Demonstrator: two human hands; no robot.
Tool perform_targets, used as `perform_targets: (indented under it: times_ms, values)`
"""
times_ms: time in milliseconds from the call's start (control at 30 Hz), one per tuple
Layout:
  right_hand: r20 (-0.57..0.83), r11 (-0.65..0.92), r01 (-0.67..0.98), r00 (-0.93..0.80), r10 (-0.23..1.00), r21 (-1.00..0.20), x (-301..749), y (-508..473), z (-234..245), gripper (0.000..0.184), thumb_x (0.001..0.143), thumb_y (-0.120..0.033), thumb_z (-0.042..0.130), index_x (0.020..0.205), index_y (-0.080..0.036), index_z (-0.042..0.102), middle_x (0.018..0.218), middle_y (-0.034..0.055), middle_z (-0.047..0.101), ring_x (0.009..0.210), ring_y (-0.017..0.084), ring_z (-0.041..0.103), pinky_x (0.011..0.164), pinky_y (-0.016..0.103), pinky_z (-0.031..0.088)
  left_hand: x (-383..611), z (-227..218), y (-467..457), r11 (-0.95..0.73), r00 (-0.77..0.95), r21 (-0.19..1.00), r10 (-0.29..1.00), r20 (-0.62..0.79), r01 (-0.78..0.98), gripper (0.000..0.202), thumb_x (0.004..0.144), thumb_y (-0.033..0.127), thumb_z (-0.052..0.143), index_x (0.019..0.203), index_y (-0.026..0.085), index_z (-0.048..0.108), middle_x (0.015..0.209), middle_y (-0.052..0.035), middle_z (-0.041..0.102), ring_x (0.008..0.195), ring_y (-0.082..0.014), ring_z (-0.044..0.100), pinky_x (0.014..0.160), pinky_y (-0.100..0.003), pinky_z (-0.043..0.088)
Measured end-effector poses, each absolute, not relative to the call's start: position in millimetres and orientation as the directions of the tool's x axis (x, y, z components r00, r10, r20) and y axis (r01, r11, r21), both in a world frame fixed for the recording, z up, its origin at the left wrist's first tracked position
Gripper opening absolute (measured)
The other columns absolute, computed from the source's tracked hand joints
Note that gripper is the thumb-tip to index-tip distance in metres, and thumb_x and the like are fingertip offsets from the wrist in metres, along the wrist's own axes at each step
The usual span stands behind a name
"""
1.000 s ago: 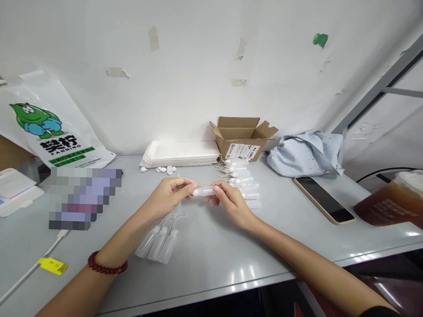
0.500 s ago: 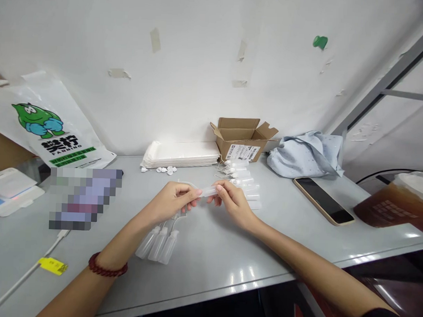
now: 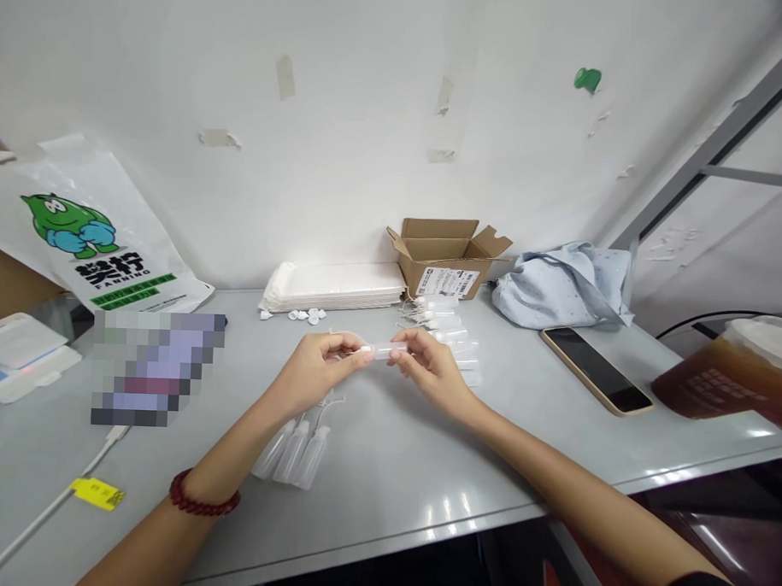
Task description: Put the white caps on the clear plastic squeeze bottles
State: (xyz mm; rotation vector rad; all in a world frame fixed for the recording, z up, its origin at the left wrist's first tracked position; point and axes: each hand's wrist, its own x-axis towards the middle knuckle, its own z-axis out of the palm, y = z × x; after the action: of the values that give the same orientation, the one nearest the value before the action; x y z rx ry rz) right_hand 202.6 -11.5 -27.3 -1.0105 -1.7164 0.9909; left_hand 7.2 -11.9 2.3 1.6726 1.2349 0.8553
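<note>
A small clear plastic bottle lies sideways in the air between my two hands, above the grey table. My left hand pinches its white neck end, where a thin pale tube curves back over the fingers. Thumb and fingers of my right hand close on the bottle's other end. Below my left hand, three similar bottles with tubes lie side by side on the table. Several more bottles lie in a row behind my right hand, which partly hides them. Small white caps sit in a loose group farther back.
A white stack of flat packs and an opened cardboard box stand against the wall. To the right are a light blue cloth bag, a phone and a drink cup. A printed plastic bag and a white cable are left.
The bottle has turned more level, and its white neck now shows at my left fingertips. My right fingers have shifted toward its far end. The loose bottles and caps stay put.
</note>
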Motion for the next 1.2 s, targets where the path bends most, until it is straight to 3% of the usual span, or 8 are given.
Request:
perform_targets:
  times_ms: [233, 467, 600, 733, 967, 1200]
  values:
    - [0.361, 0.419, 0.255, -0.244, 0.9, -0.871, 203.5, -11.6, -29.1, 0.022, 0.086, -0.036, 0.053, 0.097, -0.017, 0.055, 0.067, -0.0006, 0.053, 0.058, 0.011, 0.049, 0.054, 0.025, 0.038, 7.5, 3.7, -9.2, -0.06, 0.363, 0.948, 0.93, -0.062, 0.313, 0.04, 0.084, 0.048, 0.051, 0.065, 0.014, 0.062, 0.066, -0.0012, 0.062, 0.057, -0.0113, 0.055, 0.059, -0.025, 0.044]
    - [0.364, 0.421, 0.232, -0.251, 0.897, -0.877, 203.3, -13.0, -30.0, 0.024, 0.086, -0.037, 0.053, 0.097, -0.017, 0.055, 0.068, -0.0002, 0.055, 0.056, 0.011, 0.05, 0.053, 0.025, 0.039, 6.7, 2.5, -11.0, 0.064, 0.454, 0.962, 0.872, -0.183, 0.264, 0.043, 0.085, 0.052, 0.049, 0.074, 0.013, 0.064, 0.062, -0.002, 0.062, 0.053, -0.0123, 0.056, 0.055, -0.026, 0.045]
    - [0.342, 0.392, 0.202, -0.241, 0.908, -0.898, 203.5, -13.8, -30.2, 0.027, 0.085, -0.042, 0.053, 0.096, -0.017, 0.055, 0.064, -0.002, 0.052, 0.055, 0.011, 0.049, 0.052, 0.025, 0.04, 8.2, 4.7, -14.7, -0.057, 0.437, 0.954, 0.896, -0.082, 0.295, 0.038, 0.082, 0.047, 0.054, 0.067, 0.014, 0.064, 0.063, -0.0021, 0.062, 0.056, -0.0123, 0.056, 0.058, -0.026, 0.045]
    - [0.278, 0.314, 0.139, -0.23, 0.933, -0.939, 202.8, -13.0, -29.2, 0.03, 0.083, -0.046, 0.055, 0.09, -0.016, 0.056, 0.06, -0.004, 0.047, 0.051, 0.01, 0.047, 0.05, 0.024, 0.038, 10.3, 2.5, -17.4, -0.138, 0.358, 0.921, 0.934, -0.002, 0.365, 0.025, 0.078, 0.04, 0.061, 0.078, 0.016, 0.066, 0.067, -0.0014, 0.064, 0.066, -0.0149, 0.059, 0.062, -0.026, 0.046]
    - [0.217, 0.233, 0.052, -0.215, 0.952, -0.971, 200.4, -9.4, -29.7, 0.036, 0.08, -0.051, 0.056, 0.084, -0.015, 0.056, 0.055, -0.0054, 0.044, 0.048, 0.009, 0.045, 0.049, 0.024, 0.038, 14.9, -1.0, -16.8, -0.332, 0.342, 0.845, 0.92, 0.191, 0.42, 0.018, 0.077, 0.034, 0.062, 0.075, 0.016, 0.065, 0.077, -0.0029, 0.066, 0.074, -0.0159, 0.06, 0.07, -0.026, 0.047]
    - [0.224, 0.233, 0.031, -0.188, 0.956, -0.972, 202.8, -11.6, -25.0, 0.035, 0.081, -0.051, 0.056, 0.086, -0.016, 0.056, 0.061, -0.0032, 0.049, 0.051, 0.01, 0.047, 0.051, 0.025, 0.041, 15.3, -1.8, -17.7, -0.079, 0.411, 0.947, 0.91, -0.059, 0.312, 0.041, 0.086, 0.051, 0.046, 0.077, 0.014, 0.064, 0.069, -0.0028, 0.062, 0.057, -0.0135, 0.057, 0.055, -0.026, 0.047]
